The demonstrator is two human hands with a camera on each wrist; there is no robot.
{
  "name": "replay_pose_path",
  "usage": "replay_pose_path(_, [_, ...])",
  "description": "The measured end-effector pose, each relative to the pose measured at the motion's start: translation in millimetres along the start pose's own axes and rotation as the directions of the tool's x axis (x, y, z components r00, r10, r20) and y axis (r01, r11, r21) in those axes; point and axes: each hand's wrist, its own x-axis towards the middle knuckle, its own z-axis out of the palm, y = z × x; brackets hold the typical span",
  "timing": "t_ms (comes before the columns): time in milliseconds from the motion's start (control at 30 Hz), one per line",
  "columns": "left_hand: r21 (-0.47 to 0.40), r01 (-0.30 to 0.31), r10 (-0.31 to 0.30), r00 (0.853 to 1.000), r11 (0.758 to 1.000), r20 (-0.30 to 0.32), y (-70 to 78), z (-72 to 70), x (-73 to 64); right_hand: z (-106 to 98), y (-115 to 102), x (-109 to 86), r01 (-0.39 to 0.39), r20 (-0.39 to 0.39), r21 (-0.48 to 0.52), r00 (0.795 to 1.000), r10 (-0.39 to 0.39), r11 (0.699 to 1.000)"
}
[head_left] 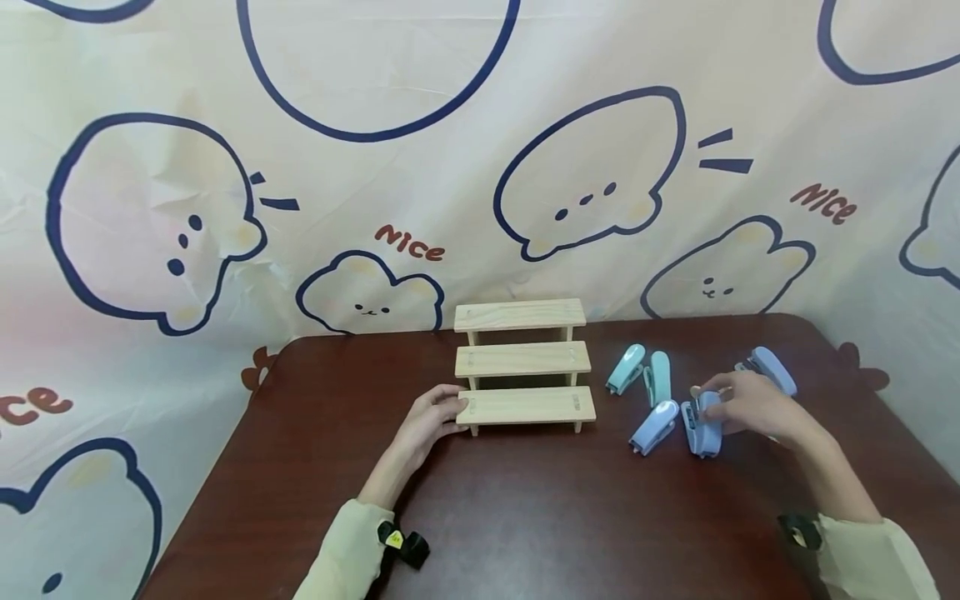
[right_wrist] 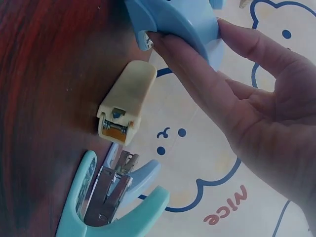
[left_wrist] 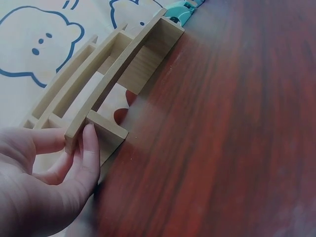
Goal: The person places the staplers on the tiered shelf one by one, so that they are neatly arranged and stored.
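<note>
A three-step wooden display stand is at the back middle of the table. My left hand pinches the left end of its lowest board; in the left wrist view, thumb and fingers close round that board's end. To the stand's right, my right hand grips a blue stapler between thumb and fingers, also seen as the blue stapler in the right wrist view. Just left of it lies a periwinkle stapler. Behind that are two teal staplers.
Another blue stapler lies behind the right hand. In the right wrist view, a cream stapler sits near a teal stapler with its metal arm showing. A printed cloth hangs at the table's back edge.
</note>
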Motion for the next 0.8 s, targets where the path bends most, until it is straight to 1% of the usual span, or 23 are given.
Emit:
replay_pose_path(200, [0.017,0.008,-0.008,1.000,1.000,0.016,0.6,1.2,0.4,-11,1,-9.4,0.003,-0.055,-0.028,0.998,-0.005,1.000])
replay_pose_path(267, [0.022,0.015,-0.015,1.000,1.000,0.014,0.9,1.0,0.4,-15,-1,-10.7,0.006,-0.089,-0.039,0.996,-0.010,0.999])
replay_pose_path(367, [0.022,0.026,-0.026,1.000,0.999,0.012,1.2,0.2,0.0,-21,-6,-11.2,0.001,-0.147,-0.031,0.989,-0.005,1.000])
replay_pose_path(533, [0.023,0.024,-0.025,0.999,0.999,0.020,0.5,-1.6,-0.7,-28,-18,-10.2,-0.001,-0.207,0.035,0.978,0.008,0.999])
replay_pose_path(667, [0.020,0.020,-0.021,1.000,1.000,0.024,-0.4,-2.9,0.8,-30,-30,-6.4,0.003,-0.234,0.096,0.972,0.020,0.995])
replay_pose_path(800, [0.017,0.019,-0.020,1.000,1.000,0.025,-1.1,-3.5,2.9,-32,-41,-2.5,0.002,-0.251,0.183,0.967,0.045,0.983])
